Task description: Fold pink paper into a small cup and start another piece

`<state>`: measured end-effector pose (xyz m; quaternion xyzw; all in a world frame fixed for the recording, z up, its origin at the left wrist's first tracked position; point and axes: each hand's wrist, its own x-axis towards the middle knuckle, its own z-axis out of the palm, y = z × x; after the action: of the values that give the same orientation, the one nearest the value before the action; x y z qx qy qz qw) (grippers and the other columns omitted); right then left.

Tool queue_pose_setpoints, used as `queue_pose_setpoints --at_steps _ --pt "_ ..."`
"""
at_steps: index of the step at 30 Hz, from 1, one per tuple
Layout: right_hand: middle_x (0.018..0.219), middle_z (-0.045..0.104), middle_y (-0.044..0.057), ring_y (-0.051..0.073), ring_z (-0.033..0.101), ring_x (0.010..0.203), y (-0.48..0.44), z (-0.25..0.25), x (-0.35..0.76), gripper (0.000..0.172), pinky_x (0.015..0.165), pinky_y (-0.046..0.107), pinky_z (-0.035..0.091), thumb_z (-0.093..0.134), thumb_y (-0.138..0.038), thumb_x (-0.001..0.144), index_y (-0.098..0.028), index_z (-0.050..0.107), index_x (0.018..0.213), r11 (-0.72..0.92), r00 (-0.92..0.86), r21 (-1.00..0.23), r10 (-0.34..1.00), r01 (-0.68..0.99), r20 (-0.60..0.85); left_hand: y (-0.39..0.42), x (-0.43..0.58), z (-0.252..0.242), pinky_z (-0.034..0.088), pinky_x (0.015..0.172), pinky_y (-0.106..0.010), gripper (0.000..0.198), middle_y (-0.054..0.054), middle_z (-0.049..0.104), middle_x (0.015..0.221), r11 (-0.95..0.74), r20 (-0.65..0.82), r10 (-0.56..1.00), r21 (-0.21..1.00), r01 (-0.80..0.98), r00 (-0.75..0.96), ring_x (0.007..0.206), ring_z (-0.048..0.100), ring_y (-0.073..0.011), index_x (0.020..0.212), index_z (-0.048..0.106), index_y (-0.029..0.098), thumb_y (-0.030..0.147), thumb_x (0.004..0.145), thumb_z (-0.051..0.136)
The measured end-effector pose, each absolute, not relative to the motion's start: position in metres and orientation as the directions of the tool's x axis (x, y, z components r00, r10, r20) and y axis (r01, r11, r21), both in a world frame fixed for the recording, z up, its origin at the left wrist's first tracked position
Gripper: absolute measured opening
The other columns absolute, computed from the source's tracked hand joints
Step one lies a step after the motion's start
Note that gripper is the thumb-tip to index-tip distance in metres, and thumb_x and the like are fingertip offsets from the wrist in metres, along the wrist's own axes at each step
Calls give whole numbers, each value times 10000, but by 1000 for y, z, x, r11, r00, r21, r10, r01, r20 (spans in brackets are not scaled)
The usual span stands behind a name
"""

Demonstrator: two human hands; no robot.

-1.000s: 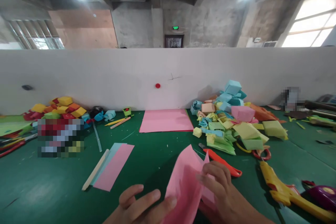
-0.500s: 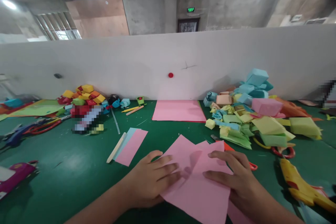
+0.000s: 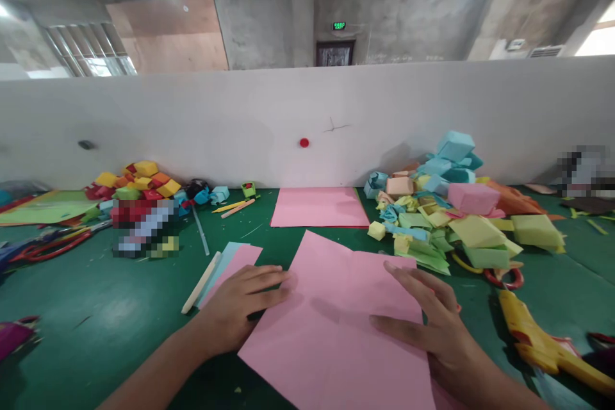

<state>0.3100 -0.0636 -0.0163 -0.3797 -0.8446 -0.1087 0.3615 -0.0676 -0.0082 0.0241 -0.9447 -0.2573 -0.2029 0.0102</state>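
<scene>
A large pink sheet of paper (image 3: 331, 346) lies in front of me, opened out, with a faint crease down its middle and a notch in its top edge. My left hand (image 3: 235, 307) is at the sheet's left edge, fingers stretched out with their tips on the paper. Over the right part of the sheet, my right hand (image 3: 432, 320) rests with its fingers spread. Another pink piece shows partly beneath the right hand. Beyond my left hand lie small pink (image 3: 240, 261) and light blue strips beside a pale stick (image 3: 200, 283).
Folded paper pieces (image 3: 480, 230) are heaped at the right, near a yellow glue gun (image 3: 533, 333) and red-handled scissors (image 3: 512, 280). Colourful paper blocks (image 3: 144, 182) are piled at the left. A stack of pink sheets (image 3: 319, 208) sits against the white partition (image 3: 216, 128).
The pink sheet has been spread wider and flatter, its left part swung out. My left hand has moved left with that edge; my right hand stays on the right side.
</scene>
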Motion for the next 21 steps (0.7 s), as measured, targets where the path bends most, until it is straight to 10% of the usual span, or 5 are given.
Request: queue_pose_setpoints --at_steps 9,14,21 --pt "1658 258 -28 410 377 1390 -59 -22 309 592 956 612 503 620 -61 818 -465 688 1245 674 -558 -79 667 735 494 -15 -60 19 424 1027 -371 386 -18 674 1333 -903 390 380 -42 429 839 1296 548 -204 1275 629 336 156 966 486" --pt "1601 384 28 435 382 1376 -62 -3 308 615 973 732 416 647 -99 735 -400 670 1271 663 -618 -104 736 742 278 -15 -51 7 459 982 -372 331 -39 747 1175 -903 350 430 186 388 833 1160 641 -206 1208 657 286 186 932 505" --pt "1155 691 92 298 579 1133 -64 8 306 168 917 499 536 573 -276 940 -270 736 981 589 -515 -305 806 749 292 -19 -44 7 550 924 -355 217 -58 740 1115 -674 264 724 467 572 638 1068 687 -212 1078 705 241 256 984 509"
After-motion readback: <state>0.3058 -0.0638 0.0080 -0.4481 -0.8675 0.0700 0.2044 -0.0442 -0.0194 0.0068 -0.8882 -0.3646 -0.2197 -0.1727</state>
